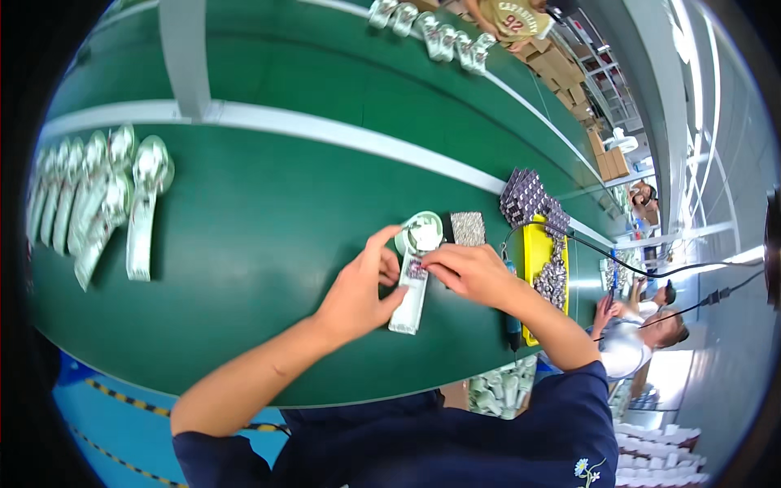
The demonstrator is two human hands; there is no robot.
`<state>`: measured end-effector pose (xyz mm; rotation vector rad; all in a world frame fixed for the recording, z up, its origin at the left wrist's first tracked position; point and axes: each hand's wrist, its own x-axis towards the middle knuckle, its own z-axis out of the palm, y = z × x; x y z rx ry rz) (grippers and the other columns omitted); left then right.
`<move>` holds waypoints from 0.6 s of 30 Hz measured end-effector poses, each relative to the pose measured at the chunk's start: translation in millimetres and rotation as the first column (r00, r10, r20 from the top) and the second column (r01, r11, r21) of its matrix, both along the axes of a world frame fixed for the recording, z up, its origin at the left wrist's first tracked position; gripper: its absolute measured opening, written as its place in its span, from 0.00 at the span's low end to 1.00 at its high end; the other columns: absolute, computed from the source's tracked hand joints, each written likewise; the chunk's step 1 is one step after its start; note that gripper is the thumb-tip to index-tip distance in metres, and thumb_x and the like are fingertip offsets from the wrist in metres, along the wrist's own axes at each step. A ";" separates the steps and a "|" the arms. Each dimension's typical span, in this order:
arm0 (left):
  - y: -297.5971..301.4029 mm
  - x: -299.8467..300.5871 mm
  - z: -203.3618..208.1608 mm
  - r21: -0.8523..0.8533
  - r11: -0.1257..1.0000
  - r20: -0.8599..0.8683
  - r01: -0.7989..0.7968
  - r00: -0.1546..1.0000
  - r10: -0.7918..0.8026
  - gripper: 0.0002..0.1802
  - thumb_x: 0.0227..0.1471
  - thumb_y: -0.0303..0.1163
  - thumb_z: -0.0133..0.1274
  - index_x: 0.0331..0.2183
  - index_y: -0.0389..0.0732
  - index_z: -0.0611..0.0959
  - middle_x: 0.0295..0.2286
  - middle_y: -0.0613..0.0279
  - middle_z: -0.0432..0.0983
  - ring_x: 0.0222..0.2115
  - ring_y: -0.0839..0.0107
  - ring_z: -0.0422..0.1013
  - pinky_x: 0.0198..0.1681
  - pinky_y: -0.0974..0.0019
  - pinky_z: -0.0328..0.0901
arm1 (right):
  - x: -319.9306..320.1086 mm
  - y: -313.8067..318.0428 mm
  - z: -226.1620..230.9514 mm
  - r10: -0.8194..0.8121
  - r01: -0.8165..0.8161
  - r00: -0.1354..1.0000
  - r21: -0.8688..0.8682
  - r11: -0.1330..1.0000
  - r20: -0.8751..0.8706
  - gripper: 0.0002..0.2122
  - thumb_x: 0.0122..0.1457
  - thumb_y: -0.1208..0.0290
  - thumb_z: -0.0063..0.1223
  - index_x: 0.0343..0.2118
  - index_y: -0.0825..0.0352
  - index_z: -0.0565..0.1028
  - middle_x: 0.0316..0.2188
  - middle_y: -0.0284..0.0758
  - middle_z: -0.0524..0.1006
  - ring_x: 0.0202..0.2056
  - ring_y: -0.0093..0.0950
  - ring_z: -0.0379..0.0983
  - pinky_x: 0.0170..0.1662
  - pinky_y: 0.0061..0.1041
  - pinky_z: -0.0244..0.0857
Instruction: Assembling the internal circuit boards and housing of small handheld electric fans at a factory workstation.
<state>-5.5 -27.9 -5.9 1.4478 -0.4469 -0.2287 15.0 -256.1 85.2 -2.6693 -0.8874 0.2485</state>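
Observation:
A pale green plastic housing (409, 309), with a round head and a long hollow handle, lies on the green table in front of me. Its round head (425, 233) points away and holds white and dark inner parts that are too small to make out. My left hand (358, 285) arches along the housing's left side, thumb and fingers spread, their tips at its edge. From the right, my right hand (469, 272) pinches at the top of the handle, beside a small purplish part (416, 269). What its fingertips hold is mostly hidden.
Several similar housings (142, 220) line up at the left. On the right stand a speckled block (468, 228), a stack of dark trays (525, 195), a yellow bin (530, 244) of small metallic parts and a blue-green power screwdriver (512, 313). A cable crosses above. Other people work beyond.

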 end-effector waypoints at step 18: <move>14.9 8.5 16.3 0.256 0.966 -0.052 0.030 0.998 -0.017 0.16 0.55 0.23 0.62 0.46 0.33 0.80 0.30 0.60 0.81 0.34 0.74 0.79 0.40 0.69 0.75 | 345.4 -203.7 24.5 -0.565 0.641 0.723 -0.079 0.764 0.397 0.08 0.62 0.67 0.49 0.40 0.58 0.78 0.35 0.41 0.82 0.39 0.46 0.78 0.40 0.44 0.72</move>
